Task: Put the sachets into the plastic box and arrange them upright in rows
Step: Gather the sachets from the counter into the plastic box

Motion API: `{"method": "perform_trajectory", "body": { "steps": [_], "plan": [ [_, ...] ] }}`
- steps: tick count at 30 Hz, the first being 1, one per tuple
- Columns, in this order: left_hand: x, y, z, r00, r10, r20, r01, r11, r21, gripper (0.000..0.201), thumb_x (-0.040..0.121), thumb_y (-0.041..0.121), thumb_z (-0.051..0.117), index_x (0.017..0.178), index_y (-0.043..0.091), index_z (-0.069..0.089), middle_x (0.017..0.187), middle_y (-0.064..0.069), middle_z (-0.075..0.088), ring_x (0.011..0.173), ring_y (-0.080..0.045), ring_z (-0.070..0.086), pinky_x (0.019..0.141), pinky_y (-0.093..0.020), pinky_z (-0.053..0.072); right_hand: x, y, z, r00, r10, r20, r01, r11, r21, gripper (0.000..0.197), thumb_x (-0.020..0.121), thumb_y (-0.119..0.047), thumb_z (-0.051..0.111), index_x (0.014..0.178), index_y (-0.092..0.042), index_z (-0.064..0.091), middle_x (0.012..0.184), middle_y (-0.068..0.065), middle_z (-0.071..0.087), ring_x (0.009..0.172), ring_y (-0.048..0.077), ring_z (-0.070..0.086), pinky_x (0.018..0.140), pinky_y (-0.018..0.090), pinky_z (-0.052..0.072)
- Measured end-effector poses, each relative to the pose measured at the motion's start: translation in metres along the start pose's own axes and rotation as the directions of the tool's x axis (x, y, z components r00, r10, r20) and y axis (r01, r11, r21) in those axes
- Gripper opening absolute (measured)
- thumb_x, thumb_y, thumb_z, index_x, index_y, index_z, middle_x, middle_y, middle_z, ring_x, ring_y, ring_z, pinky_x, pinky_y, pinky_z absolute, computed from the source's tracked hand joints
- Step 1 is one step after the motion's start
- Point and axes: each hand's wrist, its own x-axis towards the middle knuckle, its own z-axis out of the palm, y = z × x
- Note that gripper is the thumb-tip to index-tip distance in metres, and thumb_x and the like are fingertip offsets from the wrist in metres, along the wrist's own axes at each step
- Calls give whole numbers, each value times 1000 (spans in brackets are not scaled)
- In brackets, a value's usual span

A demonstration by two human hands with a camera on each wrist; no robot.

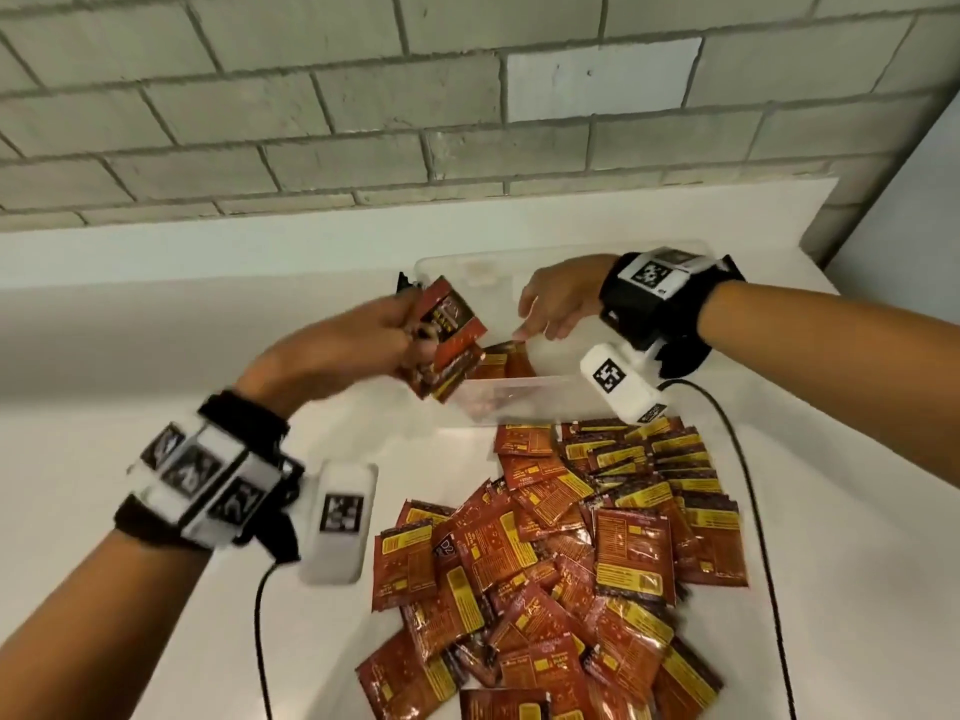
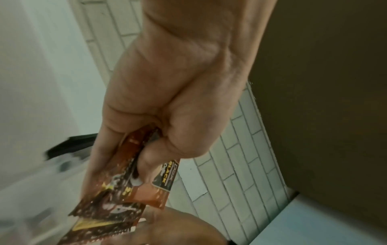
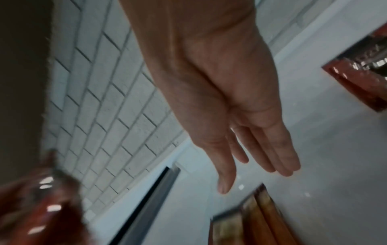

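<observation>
My left hand (image 1: 402, 330) grips a small bunch of red-brown sachets (image 1: 447, 340) above the left end of the clear plastic box (image 1: 524, 397). In the left wrist view the thumb and fingers pinch those sachets (image 2: 123, 190). My right hand (image 1: 545, 309) hovers over the box with straight fingers (image 3: 278, 152) and holds nothing. A few sachets (image 1: 501, 361) stand in the box below it, also seen as sachets (image 3: 251, 220) in the right wrist view. A large loose pile of sachets (image 1: 566, 563) lies on the white counter in front of the box.
A grey brick wall (image 1: 363, 111) rises behind the white counter (image 1: 130, 356). Black cables (image 1: 748, 485) run from both wrist devices across the counter. A black clip (image 1: 402, 283) sits at the box's far left corner.
</observation>
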Motion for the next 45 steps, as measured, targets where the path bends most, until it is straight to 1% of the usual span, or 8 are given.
{"method": "perform_trajectory", "body": {
  "steps": [7, 13, 18, 21, 25, 28, 35, 45],
  "plan": [
    [77, 44, 1, 989, -115, 97, 38, 815, 578, 17, 97, 10, 46, 114, 10, 47, 106, -7, 60, 90, -16, 55, 82, -30, 47, -106, 30, 1, 980, -199, 8, 197, 973, 117, 6, 88, -8, 62, 94, -7, 64, 86, 5, 70, 76, 12, 69, 68, 20, 55],
    [127, 33, 20, 960, -240, 142, 0, 506, 862, 38, 89, 26, 63, 121, 18, 44, 91, 2, 59, 84, -19, 59, 63, -25, 44, -148, 74, 81, 990, -80, 112, 110, 951, -288, 56, 80, -50, 65, 125, -23, 46, 124, -7, 54, 110, 12, 54, 92, 23, 46],
    [144, 16, 29, 963, -223, 152, -8, 541, 841, 50, 82, 20, 72, 128, 19, 53, 121, 0, 58, 100, -19, 57, 77, -25, 48, -156, 95, 131, 1000, 9, 27, 0, 951, -310, 121, 62, -75, 64, 150, -25, -2, 156, -1, 0, 144, 24, 0, 117, 44, 16],
    [136, 21, 28, 986, -111, 127, -43, 560, 827, 58, 86, 20, 68, 139, 17, 44, 139, -4, 48, 122, -23, 49, 100, -32, 38, -152, 96, 145, 998, -11, -62, -12, 930, -367, 120, 63, -71, 67, 149, -24, -1, 152, 1, 5, 142, 25, 4, 114, 45, 15],
    [79, 42, 36, 979, 201, 39, -174, 718, 674, 28, 90, 23, 63, 117, 17, 57, 115, -3, 59, 105, -20, 56, 79, -25, 41, -145, 98, 146, 985, -45, -165, -3, 961, -276, 110, 64, -62, 73, 145, -25, 8, 144, -1, 21, 135, 20, 17, 110, 38, 23],
    [29, 30, 69, 955, 188, 230, -292, 736, 610, 22, 91, 37, 59, 104, 19, 60, 102, 4, 60, 94, -15, 58, 76, -25, 45, -145, 101, 143, 985, -40, -167, 6, 979, -202, 95, 65, -57, 76, 135, -26, 19, 134, -4, 28, 128, 15, 24, 105, 32, 29],
    [11, -31, 147, 953, -27, 302, -241, 534, 810, 110, 72, 63, 65, 152, 24, -1, 160, -8, -2, 144, -38, 3, 114, -53, 16, -134, 100, 136, 998, -26, -56, 6, 945, -326, 86, 69, -62, 69, 139, -23, 38, 120, 0, 33, 120, 19, 22, 104, 34, 29],
    [27, -30, 96, 921, 293, 255, -388, 659, 644, 41, 92, 14, 59, 132, 19, 50, 121, -5, 61, 104, -19, 60, 87, -34, 49, -144, 108, 98, 994, -95, -58, 109, 945, 309, 41, 77, -20, 75, 115, -24, 59, 100, -3, 73, 84, 10, 71, 75, 24, 57]
  ]
}}
